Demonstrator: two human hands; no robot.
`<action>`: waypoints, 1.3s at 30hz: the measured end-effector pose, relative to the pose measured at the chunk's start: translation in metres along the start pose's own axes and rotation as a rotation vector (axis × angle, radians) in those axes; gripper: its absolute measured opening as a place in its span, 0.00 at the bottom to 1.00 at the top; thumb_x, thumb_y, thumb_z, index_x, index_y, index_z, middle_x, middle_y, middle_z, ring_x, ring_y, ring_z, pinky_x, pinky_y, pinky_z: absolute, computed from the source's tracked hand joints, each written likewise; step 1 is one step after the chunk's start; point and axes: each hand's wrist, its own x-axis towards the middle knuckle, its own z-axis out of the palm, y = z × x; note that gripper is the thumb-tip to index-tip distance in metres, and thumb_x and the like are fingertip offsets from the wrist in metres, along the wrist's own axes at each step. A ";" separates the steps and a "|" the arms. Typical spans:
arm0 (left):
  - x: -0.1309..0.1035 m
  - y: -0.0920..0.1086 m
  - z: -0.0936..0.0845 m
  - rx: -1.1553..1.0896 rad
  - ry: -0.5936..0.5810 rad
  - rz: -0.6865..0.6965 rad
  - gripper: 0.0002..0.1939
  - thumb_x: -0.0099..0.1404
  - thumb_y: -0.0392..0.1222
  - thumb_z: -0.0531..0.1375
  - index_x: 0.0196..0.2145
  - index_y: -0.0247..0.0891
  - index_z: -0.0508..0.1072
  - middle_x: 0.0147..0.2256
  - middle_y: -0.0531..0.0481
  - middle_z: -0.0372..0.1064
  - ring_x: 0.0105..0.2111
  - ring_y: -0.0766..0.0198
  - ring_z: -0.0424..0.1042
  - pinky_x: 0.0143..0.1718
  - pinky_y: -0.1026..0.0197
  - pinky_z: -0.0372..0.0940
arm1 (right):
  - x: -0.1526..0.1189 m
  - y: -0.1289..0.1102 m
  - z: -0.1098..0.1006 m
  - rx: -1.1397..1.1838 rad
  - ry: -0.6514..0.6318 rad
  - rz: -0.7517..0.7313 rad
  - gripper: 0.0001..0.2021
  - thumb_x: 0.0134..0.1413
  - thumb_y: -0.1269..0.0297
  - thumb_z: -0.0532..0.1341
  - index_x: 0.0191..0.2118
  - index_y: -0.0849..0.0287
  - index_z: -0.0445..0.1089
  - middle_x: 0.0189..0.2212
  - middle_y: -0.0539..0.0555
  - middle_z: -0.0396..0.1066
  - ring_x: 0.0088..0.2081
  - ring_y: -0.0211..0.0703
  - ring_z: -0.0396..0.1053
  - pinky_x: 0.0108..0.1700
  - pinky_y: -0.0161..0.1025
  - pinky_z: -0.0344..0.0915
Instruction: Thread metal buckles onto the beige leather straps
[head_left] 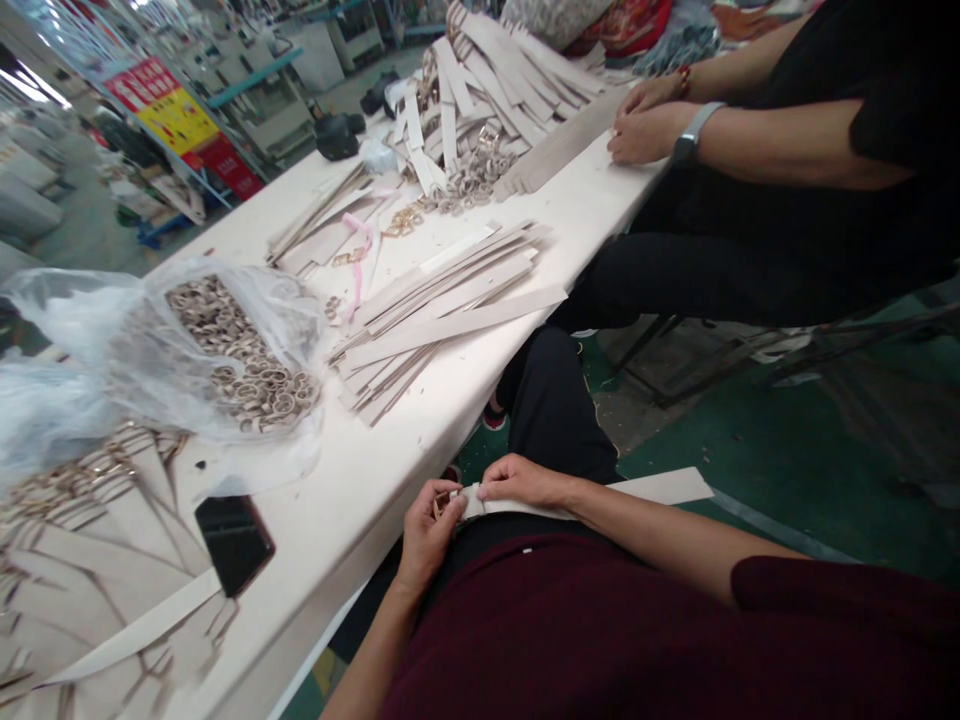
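Observation:
Across my lap lies a light beige belt strap, its loose end reaching out to the right past my forearm. My left hand pinches the strap's near end, where a gold-coloured buckle shows between the fingers. Close beside it, my right hand is closed on the same strap, thumb and fingers pressed on top. A narrow band, which looks like a belt loop, sits around the strap between both hands. The undersides of the fingers are hidden.
On the white table lie a stack of straps, a plastic bag of small loops, a phone and buckled belts. A co-worker's hands are at the far edge, near a heap of straps.

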 end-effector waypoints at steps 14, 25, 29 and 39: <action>0.016 -0.014 -0.001 -0.006 -0.198 -0.075 0.13 0.56 0.48 0.62 0.31 0.36 0.67 0.23 0.56 0.62 0.23 0.69 0.60 0.25 0.68 0.54 | -0.003 0.005 0.004 -0.423 0.161 -0.093 0.16 0.51 0.56 0.59 0.25 0.65 0.71 0.21 0.47 0.63 0.26 0.33 0.59 0.27 0.30 0.52; 0.015 -0.006 0.003 -0.153 -0.183 -0.208 0.19 0.49 0.50 0.66 0.34 0.35 0.69 0.24 0.55 0.66 0.23 0.69 0.63 0.26 0.67 0.56 | -0.018 -0.028 -0.009 -0.559 -0.031 -0.062 0.09 0.49 0.69 0.57 0.32 0.65 0.74 0.25 0.49 0.69 0.27 0.34 0.63 0.28 0.29 0.55; 0.015 -0.003 0.009 -0.152 -0.134 -0.156 0.19 0.49 0.50 0.66 0.34 0.34 0.69 0.23 0.55 0.65 0.22 0.70 0.61 0.23 0.68 0.55 | -0.024 -0.033 -0.005 -0.768 0.041 -0.036 0.12 0.39 0.70 0.62 0.35 0.63 0.72 0.28 0.50 0.70 0.29 0.37 0.65 0.29 0.29 0.56; 0.017 -0.004 0.017 -0.200 -0.102 -0.172 0.20 0.46 0.50 0.67 0.32 0.35 0.68 0.22 0.56 0.65 0.22 0.69 0.63 0.24 0.67 0.58 | -0.032 -0.026 -0.004 -1.287 0.071 -0.254 0.13 0.49 0.58 0.61 0.38 0.61 0.70 0.35 0.55 0.68 0.32 0.42 0.67 0.32 0.35 0.58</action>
